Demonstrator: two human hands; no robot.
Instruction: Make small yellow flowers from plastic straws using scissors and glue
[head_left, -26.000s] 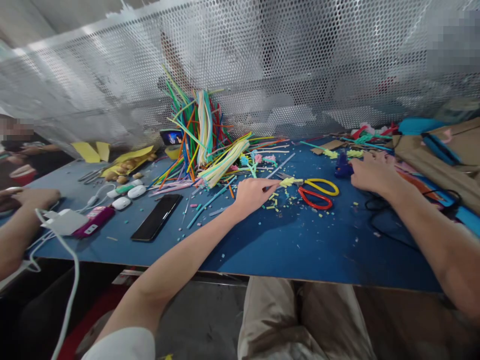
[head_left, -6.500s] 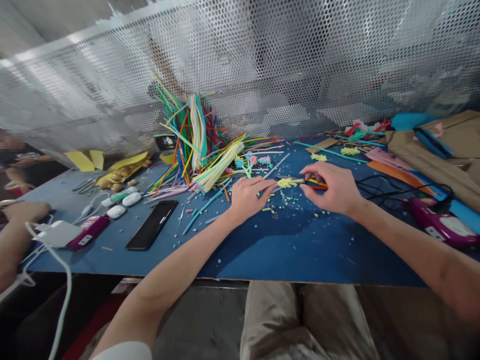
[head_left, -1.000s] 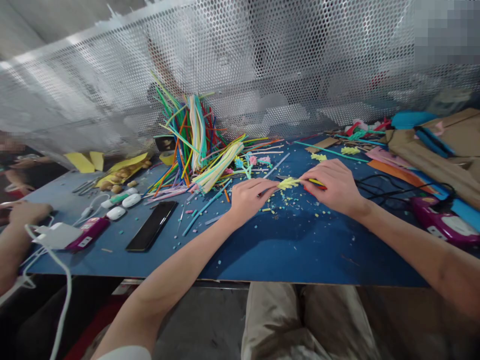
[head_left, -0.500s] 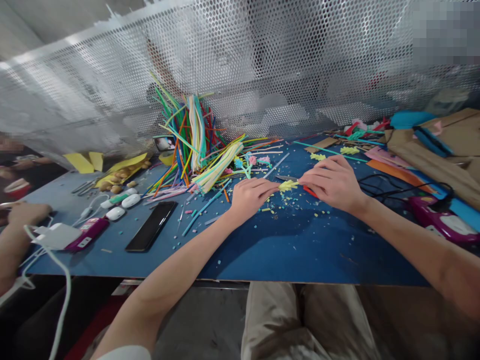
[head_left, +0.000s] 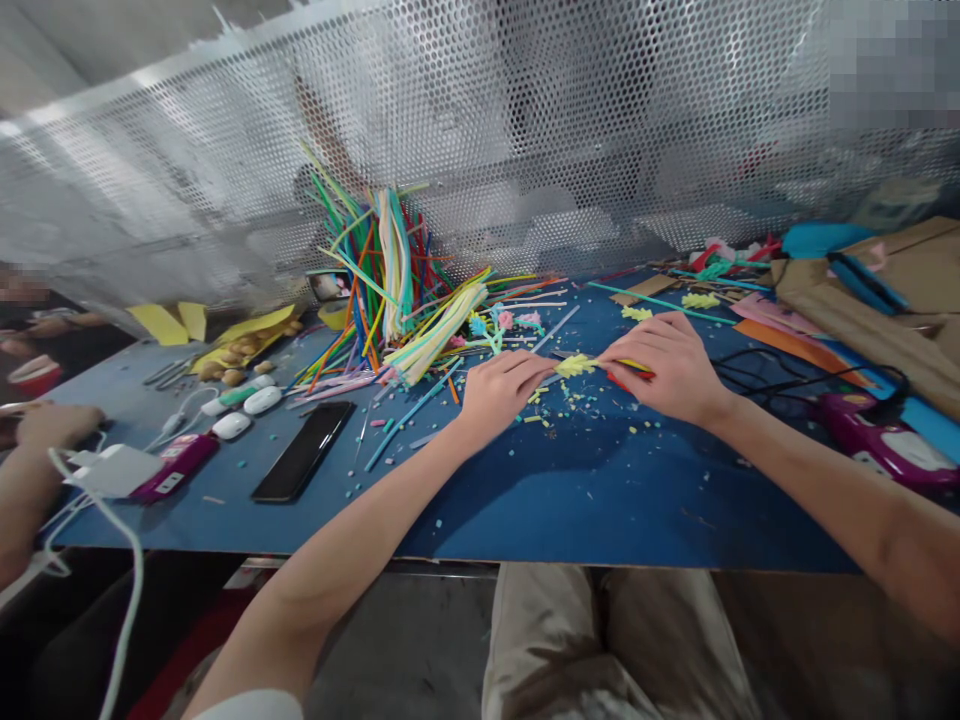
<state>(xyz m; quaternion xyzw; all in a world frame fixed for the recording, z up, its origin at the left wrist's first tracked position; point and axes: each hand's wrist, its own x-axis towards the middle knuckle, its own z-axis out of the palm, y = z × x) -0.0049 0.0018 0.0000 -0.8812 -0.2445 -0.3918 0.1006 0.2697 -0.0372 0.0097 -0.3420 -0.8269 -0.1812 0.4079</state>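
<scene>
A fuzzy yellow pipe-cleaner piece (head_left: pixel 576 365), leaf-like with jagged edges, is stretched between my two hands above the blue table. My left hand (head_left: pixel 504 388) pinches its left end with fingers pressed together. At the other end, my right hand (head_left: pixel 667 368) is closed in a pinch on it. Scissors with red and yellow handles (head_left: pixel 636 372) are partly hidden by my right hand; I cannot tell whether it touches them. Tiny yellow and blue clippings (head_left: pixel 581 405) lie scattered beneath. Two similar yellow pieces (head_left: pixel 699 300) rest farther back.
Bundles of coloured pipe cleaners (head_left: pixel 394 265) stand before a perforated metal screen (head_left: pixel 600 130). A phone (head_left: pixel 304 452), a purple power strip (head_left: pixel 176 468) and white cables are at left. Cardboard (head_left: pixel 840 290) and another purple power strip (head_left: pixel 877 440) are right. A co-worker's arm (head_left: pixel 45 450) rests far left.
The yellow piece has turned slightly and shows more of its shape between my fingers. My right hand has shifted a little, uncovering more of the scissors' handles.
</scene>
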